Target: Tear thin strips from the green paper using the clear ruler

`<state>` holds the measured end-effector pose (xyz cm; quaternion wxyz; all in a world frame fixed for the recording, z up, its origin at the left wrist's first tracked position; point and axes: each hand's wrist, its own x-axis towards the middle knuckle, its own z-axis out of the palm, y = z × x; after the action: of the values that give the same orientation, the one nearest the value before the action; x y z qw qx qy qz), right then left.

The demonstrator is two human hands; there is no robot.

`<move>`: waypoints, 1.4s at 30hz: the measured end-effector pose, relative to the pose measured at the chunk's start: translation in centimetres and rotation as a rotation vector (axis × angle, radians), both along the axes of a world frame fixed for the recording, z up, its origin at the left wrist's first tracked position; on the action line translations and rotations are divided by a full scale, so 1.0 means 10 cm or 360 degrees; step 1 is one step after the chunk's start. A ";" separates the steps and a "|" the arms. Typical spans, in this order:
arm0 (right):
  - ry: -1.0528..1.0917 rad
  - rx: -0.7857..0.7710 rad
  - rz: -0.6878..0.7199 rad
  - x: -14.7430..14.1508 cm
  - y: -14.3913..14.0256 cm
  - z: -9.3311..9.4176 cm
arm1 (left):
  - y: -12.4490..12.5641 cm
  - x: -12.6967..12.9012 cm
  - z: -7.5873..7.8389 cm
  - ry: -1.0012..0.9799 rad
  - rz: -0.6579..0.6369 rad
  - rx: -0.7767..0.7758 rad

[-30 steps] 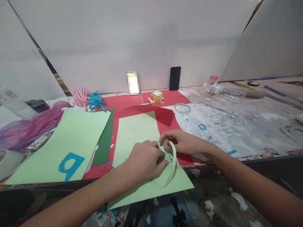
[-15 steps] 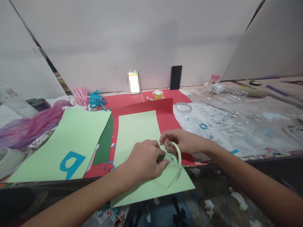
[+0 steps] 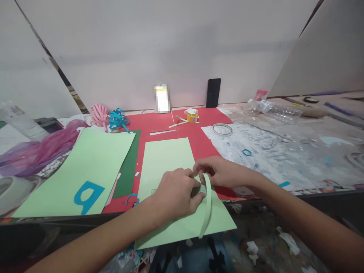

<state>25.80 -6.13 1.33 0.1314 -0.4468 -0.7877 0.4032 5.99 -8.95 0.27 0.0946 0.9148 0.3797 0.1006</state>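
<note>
A light green paper sheet [image 3: 167, 163] lies on red paper [image 3: 196, 136] at the table's front edge. My left hand [image 3: 173, 193] presses down on the sheet near its right side, fingers curled over something small that I cannot make out. My right hand [image 3: 218, 170] pinches the top of a narrow light green paper strip [image 3: 207, 208], which curves down from my fingers toward the sheet's front edge. The two hands touch each other over the sheet.
A second light green sheet [image 3: 93, 163] with a blue cut shape [image 3: 85, 195] lies at left over dark green paper. Pink and blue paper curls [image 3: 109, 117], a yellow tape roll [image 3: 192, 115], a clear tape ring [image 3: 222, 129], a black phone [image 3: 213, 93] and a plastic bottle [image 3: 275, 110] sit farther back.
The red paper's raised far edge has dropped flat. The green strip has swung from a wide arc to a straighter line hanging forward. Both hands stay together on the sheet.
</note>
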 end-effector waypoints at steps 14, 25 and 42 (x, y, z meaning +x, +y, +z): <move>0.0301 -0.0070 -0.0029 0.06 -0.08 -0.11 | 0.00 0.02 0.05 0.0050 -0.0011 -0.0028; 0.0279 -0.0009 -0.0033 0.10 -0.13 -0.11 | -0.01 0.03 0.08 0.0103 -0.0037 -0.0007; 0.0233 0.0263 -0.0278 -0.23 0.35 0.15 | 0.13 -0.13 0.09 0.0111 -0.0282 0.0296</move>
<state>23.48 -2.67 2.80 0.2596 -0.4706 -0.7646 0.3557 4.65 -7.66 1.16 0.0047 0.9525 0.2896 0.0946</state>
